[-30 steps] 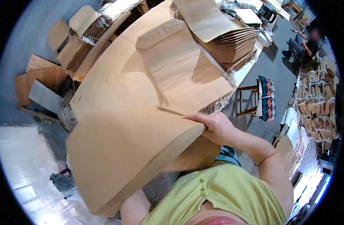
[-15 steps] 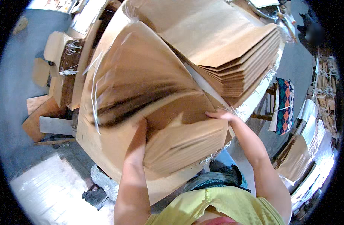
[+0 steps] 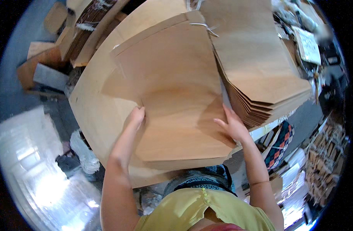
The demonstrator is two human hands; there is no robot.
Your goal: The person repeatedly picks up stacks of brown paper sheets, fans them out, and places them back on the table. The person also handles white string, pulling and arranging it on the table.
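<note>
1. Near stack. We see a stack of brown paper sheets (image 3: 174,115) lying flat on the pale worktable (image 3: 93,94), directly before the person and between the two hands; its near edge shows many layers, and its far edge bears a folded strip.
2. Left hand. We find the left hand (image 3: 137,116) at the left edge of this stack, its fingers curled together against the side; whether they are clamped on the paper, we cannot tell.
3. Right hand. We observe the right hand (image 3: 235,125) at the stack's right edge, thumb and forefinger apart, the thumb directed over the top sheet and the forefinger stretched toward the far side.
4. Far stack. To the right and farther off, just beside the first, we note a second brown stack (image 3: 257,57), its layers fanned in steps at the near end.
5. Ties. Between the far ends of the two stacks we mark white string (image 3: 205,27).
6. Surroundings. To the right of the table we distinguish a checked cushion (image 3: 280,148) and, beyond it, a heap of brown bundles (image 3: 324,161). To the left we identify a grey panel (image 3: 50,77), crumpled clear plastic (image 3: 84,154) and, beside it, a dark cloth (image 3: 66,164).
</note>
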